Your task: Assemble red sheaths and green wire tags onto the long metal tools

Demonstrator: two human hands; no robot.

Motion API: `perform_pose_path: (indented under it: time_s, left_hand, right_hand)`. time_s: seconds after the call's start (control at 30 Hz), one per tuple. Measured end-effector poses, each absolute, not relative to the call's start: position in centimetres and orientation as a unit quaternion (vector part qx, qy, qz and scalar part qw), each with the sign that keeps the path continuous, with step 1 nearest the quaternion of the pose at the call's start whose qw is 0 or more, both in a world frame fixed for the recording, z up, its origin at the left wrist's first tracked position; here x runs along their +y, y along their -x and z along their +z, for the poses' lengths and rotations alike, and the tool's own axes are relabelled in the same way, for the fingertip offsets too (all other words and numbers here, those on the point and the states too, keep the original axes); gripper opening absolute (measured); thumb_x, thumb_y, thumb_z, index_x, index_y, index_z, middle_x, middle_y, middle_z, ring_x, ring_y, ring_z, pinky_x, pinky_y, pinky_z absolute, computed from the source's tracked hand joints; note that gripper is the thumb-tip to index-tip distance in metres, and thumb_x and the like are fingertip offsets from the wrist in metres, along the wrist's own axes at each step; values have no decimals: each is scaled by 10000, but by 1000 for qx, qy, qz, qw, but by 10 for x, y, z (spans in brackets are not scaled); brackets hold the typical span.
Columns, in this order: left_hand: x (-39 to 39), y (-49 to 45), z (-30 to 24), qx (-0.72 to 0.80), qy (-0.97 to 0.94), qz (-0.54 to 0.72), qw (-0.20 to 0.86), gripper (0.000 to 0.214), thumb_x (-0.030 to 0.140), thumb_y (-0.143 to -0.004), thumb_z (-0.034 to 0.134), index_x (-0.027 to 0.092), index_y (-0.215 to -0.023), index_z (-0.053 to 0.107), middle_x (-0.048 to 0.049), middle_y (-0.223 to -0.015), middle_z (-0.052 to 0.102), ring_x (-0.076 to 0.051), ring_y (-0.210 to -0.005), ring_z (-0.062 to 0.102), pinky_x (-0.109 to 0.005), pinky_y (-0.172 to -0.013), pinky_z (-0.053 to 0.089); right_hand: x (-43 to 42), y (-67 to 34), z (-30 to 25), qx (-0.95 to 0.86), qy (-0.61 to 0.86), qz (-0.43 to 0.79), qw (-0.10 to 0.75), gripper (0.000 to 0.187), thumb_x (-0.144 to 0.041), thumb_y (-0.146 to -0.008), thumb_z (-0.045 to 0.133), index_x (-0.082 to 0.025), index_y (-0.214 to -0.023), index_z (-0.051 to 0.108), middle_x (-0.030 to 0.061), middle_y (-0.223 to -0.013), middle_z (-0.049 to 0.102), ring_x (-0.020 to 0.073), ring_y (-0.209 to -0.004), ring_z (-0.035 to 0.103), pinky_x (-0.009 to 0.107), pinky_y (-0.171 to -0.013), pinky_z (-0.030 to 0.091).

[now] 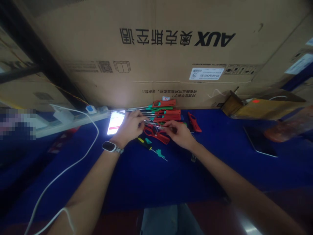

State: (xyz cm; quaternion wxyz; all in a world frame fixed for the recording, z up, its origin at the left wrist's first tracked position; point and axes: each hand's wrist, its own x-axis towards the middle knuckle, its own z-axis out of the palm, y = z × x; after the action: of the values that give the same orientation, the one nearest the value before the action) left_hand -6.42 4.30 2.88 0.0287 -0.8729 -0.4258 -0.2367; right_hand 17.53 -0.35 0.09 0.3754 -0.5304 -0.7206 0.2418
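My left hand (130, 128) and my right hand (179, 133) meet over a pile of red-handled and green-handled tools (164, 112) on a blue table (151, 176). Both hands have their fingers curled around a thin metal piece between them, beside a red-handled tool (157, 135). What exactly each hand grips is too small and blurred to name. A black and yellow screwdriver (144, 143) with a green tip piece (160, 152) lies just in front of my hands. A watch sits on my left wrist (111, 147).
A lit phone (115, 122) lies left of my left hand. A white cable (73, 163) runs across the left side. A large cardboard box (156, 49) stands behind. A dark tablet (260, 142) and a small open box (259, 107) are at the right.
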Motion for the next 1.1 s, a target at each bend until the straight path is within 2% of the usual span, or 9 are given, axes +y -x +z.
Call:
perform_pose_path:
  time_s: [0.13,0.27,0.37,0.5,0.63,0.77,0.97,1.03,1.1]
  left_hand:
    - [43,65,28,-431,869,-241,22,297,115,-828,513,210,-991,743,-79,-987,607,-276,-1010,570,-469,-953,396]
    - [41,64,29,-428,874,-229,23,304,113,-804,521,210,-964,761,-71,-958,597,-268,-983,576,-481,-968,388]
    - [40,63,30,-426,876,-225,21,311,101,-793,514,216,-934,766,-63,-943,599,-262,-971,576,-494,-984,368]
    - [40,63,31,-425,880,-211,14,296,103,-780,529,233,-908,763,-58,-951,606,-267,-975,566,-483,-942,381]
    - [40,63,30,-429,881,-199,26,302,108,-789,520,227,-917,767,-68,-959,612,-269,-984,572,-472,-912,390]
    - [39,62,31,-429,880,-201,21,306,111,-791,522,240,-911,771,-61,-950,615,-264,-974,575,-474,-921,387]
    - [39,62,31,-440,878,-192,6,334,107,-787,511,230,-947,777,-67,-947,601,-272,-974,562,-495,-952,368]
    - [40,62,29,-441,878,-188,-2,349,101,-787,505,231,-958,779,-69,-947,597,-280,-989,553,-509,-966,358]
    - [40,62,28,-439,878,-189,-15,358,99,-779,506,231,-967,781,-74,-959,598,-293,-1003,548,-518,-961,357]
  right_hand:
    - [-13,-174,6,-749,518,240,338,245,-325,-883,612,-213,-1100,630,-1,-789,730,158,-684,666,273,-658,478]
    - [-20,-175,17,-788,514,209,268,438,-213,-845,587,-206,-1283,565,-18,-757,710,153,-646,646,260,-625,446]
    - [-20,-170,24,-798,542,170,201,539,-166,-795,587,-223,-1330,561,-9,-752,721,179,-670,666,268,-626,444]
    - [-12,-162,23,-785,560,172,202,414,-165,-789,606,-234,-1192,672,29,-844,759,213,-747,699,297,-683,490]
    - [4,-162,15,-773,516,270,251,238,-163,-809,622,-203,-1013,739,37,-871,765,199,-777,709,300,-726,535]
    - [12,-163,14,-751,493,338,281,154,-196,-828,636,-154,-922,750,43,-846,762,195,-782,712,322,-763,555]
    - [10,-162,16,-728,476,398,291,97,-201,-813,679,-165,-880,739,46,-904,774,190,-876,722,331,-831,557]
    - [6,-162,16,-735,482,384,284,107,-196,-806,687,-177,-897,739,42,-909,773,191,-870,723,329,-821,551]
    - [-1,-161,17,-747,500,344,271,155,-270,-795,723,-199,-931,741,34,-904,769,198,-840,719,327,-775,543]
